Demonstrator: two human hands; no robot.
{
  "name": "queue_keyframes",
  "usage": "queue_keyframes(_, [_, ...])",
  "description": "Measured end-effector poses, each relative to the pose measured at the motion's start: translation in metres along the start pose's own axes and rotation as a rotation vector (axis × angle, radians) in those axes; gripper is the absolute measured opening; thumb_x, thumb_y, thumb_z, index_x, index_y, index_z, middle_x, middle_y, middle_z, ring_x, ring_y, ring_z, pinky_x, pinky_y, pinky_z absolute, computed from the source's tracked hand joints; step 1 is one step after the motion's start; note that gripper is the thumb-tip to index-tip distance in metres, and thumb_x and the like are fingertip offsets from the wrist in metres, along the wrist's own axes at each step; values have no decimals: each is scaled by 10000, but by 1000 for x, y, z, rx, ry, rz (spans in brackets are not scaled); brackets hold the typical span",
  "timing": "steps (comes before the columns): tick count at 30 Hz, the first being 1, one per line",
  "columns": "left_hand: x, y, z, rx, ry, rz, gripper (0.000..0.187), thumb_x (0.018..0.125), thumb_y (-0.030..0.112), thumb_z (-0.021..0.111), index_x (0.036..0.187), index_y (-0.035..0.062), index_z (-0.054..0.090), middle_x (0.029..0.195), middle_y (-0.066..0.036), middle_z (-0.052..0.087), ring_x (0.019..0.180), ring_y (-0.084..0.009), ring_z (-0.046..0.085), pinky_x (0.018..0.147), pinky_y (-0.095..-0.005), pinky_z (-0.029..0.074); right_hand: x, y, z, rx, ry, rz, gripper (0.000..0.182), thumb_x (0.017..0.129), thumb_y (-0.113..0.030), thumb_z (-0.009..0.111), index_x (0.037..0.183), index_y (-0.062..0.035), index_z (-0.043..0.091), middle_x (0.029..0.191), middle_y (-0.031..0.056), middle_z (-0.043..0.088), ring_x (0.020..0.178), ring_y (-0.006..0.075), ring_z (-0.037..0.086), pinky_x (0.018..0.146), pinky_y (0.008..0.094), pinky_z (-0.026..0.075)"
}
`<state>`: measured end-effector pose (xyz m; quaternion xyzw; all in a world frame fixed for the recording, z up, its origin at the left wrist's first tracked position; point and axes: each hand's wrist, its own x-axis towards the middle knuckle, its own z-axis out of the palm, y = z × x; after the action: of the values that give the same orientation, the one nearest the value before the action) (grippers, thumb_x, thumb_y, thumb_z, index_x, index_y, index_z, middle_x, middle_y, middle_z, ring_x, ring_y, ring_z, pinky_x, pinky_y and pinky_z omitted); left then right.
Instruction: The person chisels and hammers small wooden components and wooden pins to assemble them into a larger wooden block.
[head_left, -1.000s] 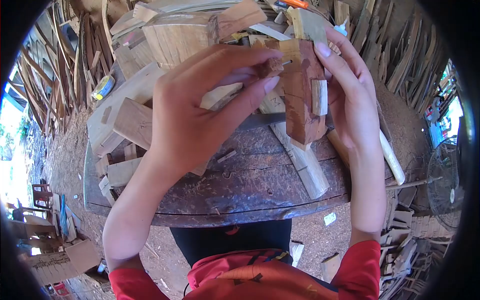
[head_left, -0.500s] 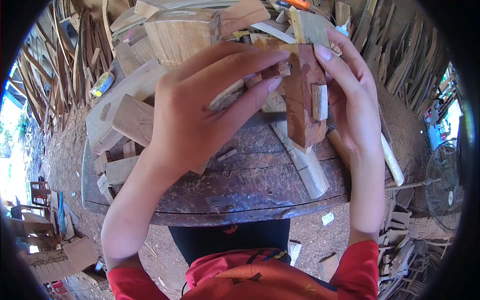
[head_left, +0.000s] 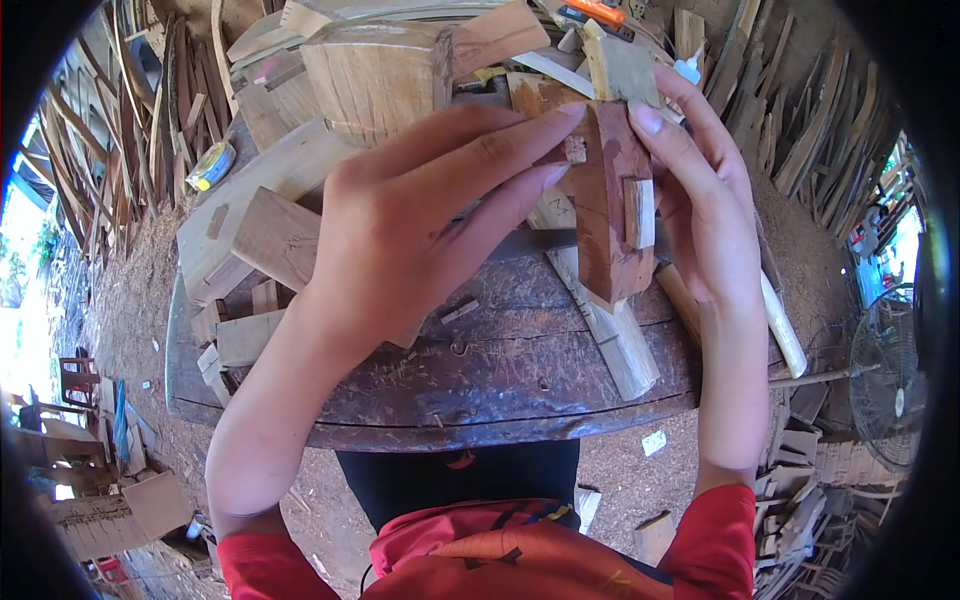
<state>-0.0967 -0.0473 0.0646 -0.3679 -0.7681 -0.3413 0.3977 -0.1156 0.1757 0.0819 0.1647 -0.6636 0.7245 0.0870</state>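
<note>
My right hand [head_left: 712,190] grips a reddish-brown wooden block [head_left: 606,235] held upright above the table, with the thumb along its upper side. A short pale wooden peg [head_left: 640,213] sticks out of the block's right face, and a pale wooden piece [head_left: 622,70] shows at its top. My left hand [head_left: 420,200] pinches a small wooden piece [head_left: 574,150] between thumb and fingers, close against the block's left face. Whether the small piece enters the block cannot be made out. Fingers of my right hand behind the block are partly hidden.
On the worn dark wooden table [head_left: 500,370] lie a large wooden block [head_left: 375,75], a pale wood strip [head_left: 618,350] and several offcuts. An orange-handled tool [head_left: 597,12] lies at the back. A yellow-labelled can [head_left: 211,166] is at the left, a fan [head_left: 890,375] at the right.
My left hand has shifted slightly right with the small wooden piece, its fingertips now nearer the block. My right hand keeps its grip. The whole view has shifted a little.
</note>
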Motion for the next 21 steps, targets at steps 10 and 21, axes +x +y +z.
queue_keyframes(10, [-2,1,-1,84,-11,23,424,836,-12,804,1252,50,746,1054,-121,768,912,-204,764,774,-306,605,0,-2,0,-30,-12,-3,620,950,-217,759,1458,6,481,1090,110,748,917,130,717,759,259,553])
queue_keyframes(21, [-3,1,0,86,-26,-6,421,841,-11,801,1254,50,745,1071,-133,778,935,-215,772,792,-313,608,1,0,-2,-76,-29,-3,688,946,-256,766,1481,35,446,1046,104,756,870,118,716,703,244,541])
